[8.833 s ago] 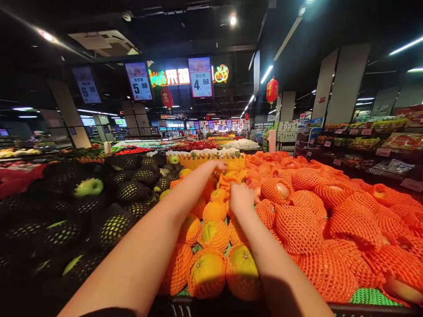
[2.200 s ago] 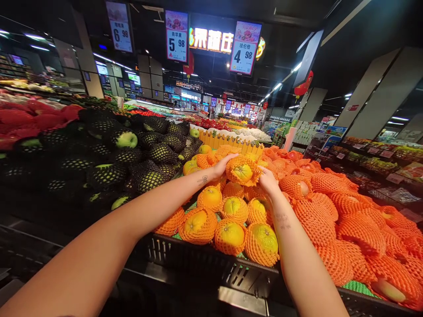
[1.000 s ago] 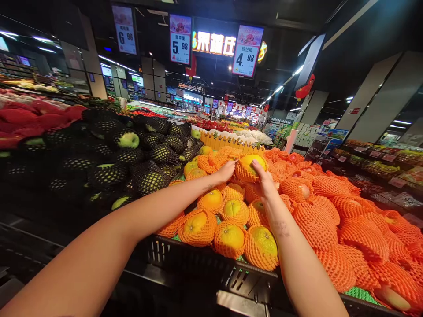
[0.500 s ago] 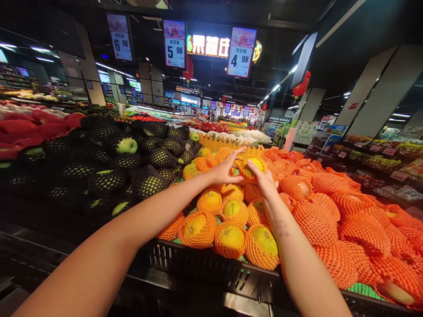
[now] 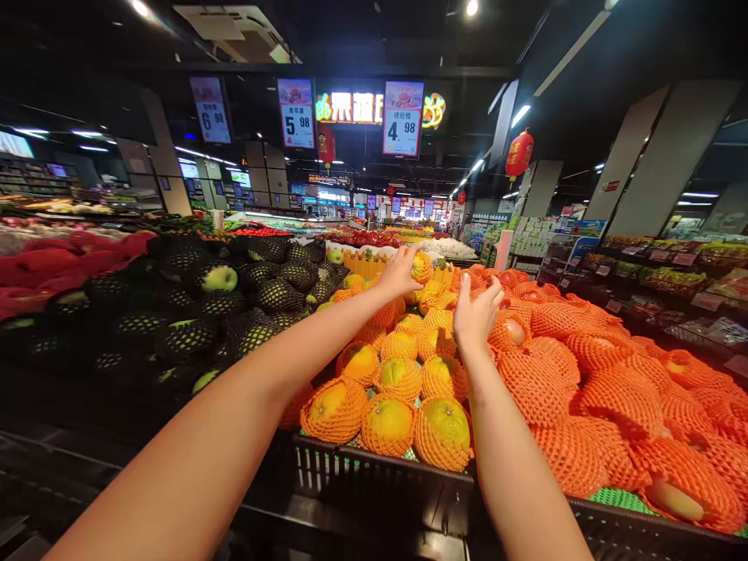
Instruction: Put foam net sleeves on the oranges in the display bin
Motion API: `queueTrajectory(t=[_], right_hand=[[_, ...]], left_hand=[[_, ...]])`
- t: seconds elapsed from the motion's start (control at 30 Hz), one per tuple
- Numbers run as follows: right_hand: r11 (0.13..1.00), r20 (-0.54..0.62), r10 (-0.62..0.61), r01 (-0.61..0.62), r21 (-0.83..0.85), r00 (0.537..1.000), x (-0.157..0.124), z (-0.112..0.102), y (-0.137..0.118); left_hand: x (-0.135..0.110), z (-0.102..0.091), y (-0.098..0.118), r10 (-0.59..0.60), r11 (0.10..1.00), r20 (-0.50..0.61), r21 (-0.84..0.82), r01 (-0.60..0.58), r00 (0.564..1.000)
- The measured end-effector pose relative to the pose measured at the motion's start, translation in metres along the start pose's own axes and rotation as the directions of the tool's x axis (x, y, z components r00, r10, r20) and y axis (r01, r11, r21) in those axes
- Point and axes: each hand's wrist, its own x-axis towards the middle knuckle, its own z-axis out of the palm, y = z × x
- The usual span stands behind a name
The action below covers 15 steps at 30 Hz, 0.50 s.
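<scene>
My left hand (image 5: 400, 271) reaches over the far part of the orange bin, its fingers wrapped round an orange (image 5: 421, 267) in a foam net. To the right, my right hand (image 5: 477, 313) is raised with thumb and fingers apart and nothing in it. Beneath both hands, rows of oranges in orange foam nets (image 5: 390, 425) fill a black slatted crate (image 5: 382, 471). Some of the oranges behind my left hand and forearm are hidden.
Apples in black nets (image 5: 219, 278) are heaped to the left. On the right lies a pile of fruit in red-orange foam nets (image 5: 538, 378). A small yellow fence (image 5: 362, 262) edges the back. Price signs (image 5: 403, 118) and a red lantern (image 5: 519, 153) hang overhead.
The orange has passed from my right hand to my left hand. My hands have moved apart, the right one now open. The view has tilted up and shifted slightly right.
</scene>
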Motion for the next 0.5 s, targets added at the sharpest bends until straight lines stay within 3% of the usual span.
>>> queueTrajectory(t=[0.13, 0.27, 0.4, 0.5], right_hand=[[0.987, -0.031, -0.145, 0.143, -0.07, 0.989, -0.005, -0.002, -0.005], [0.986, -0.043, -0.145, 0.141, -0.084, 0.989, -0.004, -0.001, -0.003], [0.988, -0.044, -0.14, 0.137, -0.072, 0.989, -0.004, -0.003, -0.004], [0.986, -0.031, -0.152, 0.15, -0.071, 0.988, -0.006, -0.003, -0.007]], left_hand=[[0.022, 0.031, -0.007, -0.069, 0.995, 0.236, -0.048, 0.082, 0.969], [0.029, 0.068, -0.022, -0.241, 0.935, 0.44, -0.134, 0.328, 0.865], [0.041, 0.096, -0.037, -0.277, 0.863, 0.498, -0.247, 0.441, 0.822], [0.048, 0.107, -0.044, -0.221, 0.723, 0.52, -0.48, 0.496, 0.825]])
